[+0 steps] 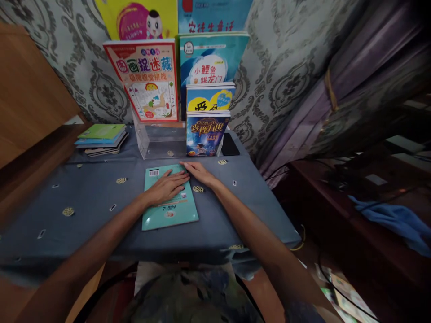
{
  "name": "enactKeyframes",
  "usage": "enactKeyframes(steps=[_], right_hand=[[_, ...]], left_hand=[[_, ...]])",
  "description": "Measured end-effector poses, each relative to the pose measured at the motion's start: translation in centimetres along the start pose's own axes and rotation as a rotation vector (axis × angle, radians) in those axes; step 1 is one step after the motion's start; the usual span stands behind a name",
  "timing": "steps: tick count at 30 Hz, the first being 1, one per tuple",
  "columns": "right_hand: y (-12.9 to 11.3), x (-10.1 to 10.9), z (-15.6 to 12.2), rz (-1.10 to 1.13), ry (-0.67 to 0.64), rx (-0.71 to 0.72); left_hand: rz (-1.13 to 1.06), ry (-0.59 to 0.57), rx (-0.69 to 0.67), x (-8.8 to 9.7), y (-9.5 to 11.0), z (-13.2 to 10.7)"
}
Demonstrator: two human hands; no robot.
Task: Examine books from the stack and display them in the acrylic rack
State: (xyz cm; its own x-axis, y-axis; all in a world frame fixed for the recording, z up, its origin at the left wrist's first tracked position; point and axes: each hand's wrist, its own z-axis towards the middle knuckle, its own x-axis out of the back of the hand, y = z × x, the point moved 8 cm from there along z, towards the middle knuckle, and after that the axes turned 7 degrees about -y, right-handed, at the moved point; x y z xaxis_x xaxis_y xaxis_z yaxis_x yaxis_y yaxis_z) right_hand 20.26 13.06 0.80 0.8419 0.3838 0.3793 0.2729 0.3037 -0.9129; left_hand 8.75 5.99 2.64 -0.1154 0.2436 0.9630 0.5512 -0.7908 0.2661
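Observation:
A thin teal book [170, 211] lies flat on the blue-grey tablecloth [87, 197], back cover up with a barcode at its far left corner. My left hand [166, 187] rests flat on the middle of the book, fingers stretched out. My right hand [198, 172] lies at the book's far right corner, fingers extended along its top edge and touching it. Just beyond stands a clear stepped display rack [148, 141] holding several upright children's books, the nearest a dark blue one [206, 133].
A small stack of thin books [101, 139] with a green one on top lies at the table's far left. A dark phone-like slab [230, 144] sits right of the rack. Wooden furniture stands left, purple curtain and a dark bench with blue cloth [393, 220] right.

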Motion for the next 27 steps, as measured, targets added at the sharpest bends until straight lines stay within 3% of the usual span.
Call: enactKeyframes(steps=[20, 27], right_hand=[[-0.1, -0.4, -0.2, -0.053, 0.013, 0.029], [-0.7, -0.9, -0.5, -0.152, -0.018, 0.046]], left_hand=[[-0.116, -0.072, -0.222, -1.0, 7.9, -4.8], [-0.119, -0.054, -0.253, -0.9, 8.5, -5.4]])
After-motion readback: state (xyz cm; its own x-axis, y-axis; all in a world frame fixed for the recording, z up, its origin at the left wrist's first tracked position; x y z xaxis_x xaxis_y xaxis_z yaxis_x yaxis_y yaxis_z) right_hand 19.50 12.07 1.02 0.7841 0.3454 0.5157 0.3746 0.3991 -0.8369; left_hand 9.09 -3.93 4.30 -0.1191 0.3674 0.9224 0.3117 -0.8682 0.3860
